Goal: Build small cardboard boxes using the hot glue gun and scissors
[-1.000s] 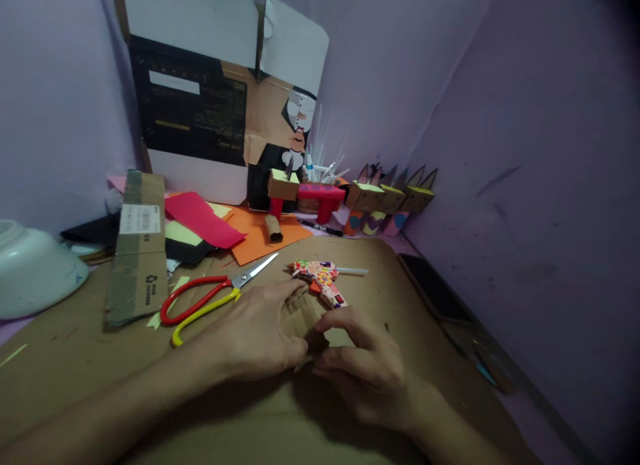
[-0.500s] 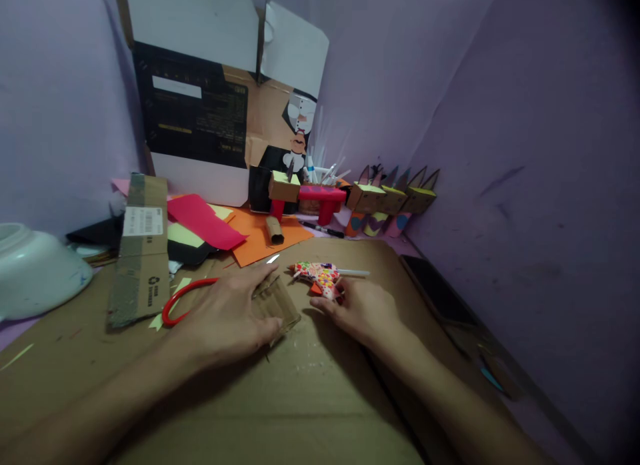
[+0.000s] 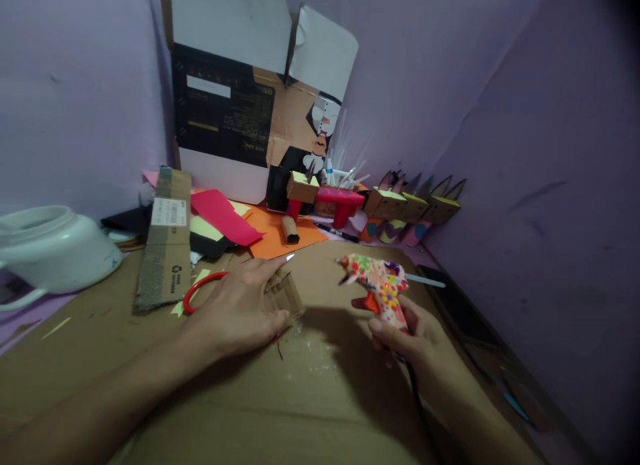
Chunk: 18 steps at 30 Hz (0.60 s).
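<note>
My right hand (image 3: 407, 331) is closed round the handle of a colourful patterned glue gun (image 3: 377, 281), held just above the cardboard sheet (image 3: 320, 398) with its nozzle pointing left. A clear glue stick juts out of its back. My left hand (image 3: 240, 308) lies with its fingers over a small piece of corrugated cardboard (image 3: 286, 297), pressing it down on the sheet. Red and yellow scissors (image 3: 203, 288) lie under and beside my left hand, mostly hidden.
A cardboard strip with a label (image 3: 167, 241) and a white bowl (image 3: 50, 248) lie at the left. Red, orange, yellow and black paper (image 3: 235, 225) sits behind. A printed box flap (image 3: 235, 118) leans on the wall. Small paper-box figures (image 3: 410, 208) line the right wall; a dark phone (image 3: 463, 315) lies alongside.
My right hand went from the cardboard piece to the glue gun, gripped it and lifted it off the sheet to the right. My left hand stayed on the cardboard piece.
</note>
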{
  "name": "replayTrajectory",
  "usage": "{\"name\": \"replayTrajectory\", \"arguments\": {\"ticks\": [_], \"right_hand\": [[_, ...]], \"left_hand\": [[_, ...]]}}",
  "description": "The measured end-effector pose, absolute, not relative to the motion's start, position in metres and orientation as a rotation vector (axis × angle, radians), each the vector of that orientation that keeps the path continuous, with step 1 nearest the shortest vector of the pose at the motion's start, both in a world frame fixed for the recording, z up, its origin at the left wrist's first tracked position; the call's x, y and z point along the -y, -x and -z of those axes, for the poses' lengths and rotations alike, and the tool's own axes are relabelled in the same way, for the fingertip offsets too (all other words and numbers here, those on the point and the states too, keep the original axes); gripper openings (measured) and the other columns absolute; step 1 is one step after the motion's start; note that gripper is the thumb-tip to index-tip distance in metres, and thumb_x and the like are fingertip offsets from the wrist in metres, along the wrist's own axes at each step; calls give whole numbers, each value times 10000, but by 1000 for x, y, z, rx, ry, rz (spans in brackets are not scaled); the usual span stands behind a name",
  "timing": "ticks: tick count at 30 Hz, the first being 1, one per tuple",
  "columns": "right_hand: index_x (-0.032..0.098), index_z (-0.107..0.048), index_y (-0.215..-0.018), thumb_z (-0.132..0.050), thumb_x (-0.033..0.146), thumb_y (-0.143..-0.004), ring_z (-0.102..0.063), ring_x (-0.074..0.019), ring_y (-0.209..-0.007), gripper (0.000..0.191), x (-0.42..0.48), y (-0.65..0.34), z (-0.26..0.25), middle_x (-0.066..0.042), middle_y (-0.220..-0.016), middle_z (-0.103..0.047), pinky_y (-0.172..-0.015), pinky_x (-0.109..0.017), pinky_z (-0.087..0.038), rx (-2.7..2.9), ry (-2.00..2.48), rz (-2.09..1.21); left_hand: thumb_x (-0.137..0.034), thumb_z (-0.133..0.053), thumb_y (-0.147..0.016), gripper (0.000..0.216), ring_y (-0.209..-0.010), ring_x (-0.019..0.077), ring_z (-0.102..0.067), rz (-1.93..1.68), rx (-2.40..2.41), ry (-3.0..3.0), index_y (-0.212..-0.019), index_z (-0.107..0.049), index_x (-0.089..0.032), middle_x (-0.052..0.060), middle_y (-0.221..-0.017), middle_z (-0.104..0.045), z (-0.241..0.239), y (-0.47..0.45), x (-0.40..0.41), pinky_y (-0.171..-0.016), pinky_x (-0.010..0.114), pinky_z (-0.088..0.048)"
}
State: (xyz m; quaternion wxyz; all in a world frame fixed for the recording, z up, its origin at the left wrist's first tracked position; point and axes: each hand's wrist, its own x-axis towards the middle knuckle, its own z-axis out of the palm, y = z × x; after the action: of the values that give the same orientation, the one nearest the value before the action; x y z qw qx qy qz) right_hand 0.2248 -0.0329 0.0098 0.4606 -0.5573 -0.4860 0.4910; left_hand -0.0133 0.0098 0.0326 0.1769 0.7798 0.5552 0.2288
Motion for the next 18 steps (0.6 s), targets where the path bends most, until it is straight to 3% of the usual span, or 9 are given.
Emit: {"name": "replayTrajectory", "arguments": {"ticks": [5,9,14,16,18], "right_hand": [[192,-583,-1000,-779,341,-617,-484,-100,-501,455,51,-227,-1,31,-615,-570,-425,-179,-380,1209,1323,-1175],[191,-632,-1014,-713,439,-685,-508,-114,-471,420,53,-228,2,11,-586,-599,-392,-180,-342,1256,1328,-1291],[193,-658,-1047,-690,368,-740,-486,-105,-503,355,53,-226,2,-2,-701,-634,-432,-187,-411,1482,1234,-1286],[184,-650,-1082,-663,364,-771,-538,-124,-552,360,54,-221,1,-18,-740,-661,-499,-199,-470,1539,1228,-1289],[172,-650,-1090,-649,360,-783,-618,-163,-686,360,55,-216,-3,-54,-849,-700,-662,-234,-528,1586,1209,-1298]], "left_hand": [[-316,-614,-649,549,-942,277,-579,-641,-1574,-2223,-1188,-566,-223,65,-1029,-616,-34,13,-11,-782,356,-456],[-317,-625,-643,562,-946,282,-576,-637,-1618,-2226,-1195,-563,-233,64,-1006,-616,-32,16,-14,-770,361,-460],[-345,-626,-648,603,-998,290,-557,-645,-1659,-2248,-1232,-538,-225,81,-1054,-606,-28,18,-16,-817,388,-459],[-320,-623,-639,602,-983,279,-563,-651,-1655,-2261,-1226,-544,-212,78,-1035,-613,-29,17,-15,-818,381,-464],[-295,-618,-633,592,-953,264,-576,-646,-1638,-2265,-1216,-552,-214,65,-1006,-624,-32,15,-13,-798,363,-474]]}}
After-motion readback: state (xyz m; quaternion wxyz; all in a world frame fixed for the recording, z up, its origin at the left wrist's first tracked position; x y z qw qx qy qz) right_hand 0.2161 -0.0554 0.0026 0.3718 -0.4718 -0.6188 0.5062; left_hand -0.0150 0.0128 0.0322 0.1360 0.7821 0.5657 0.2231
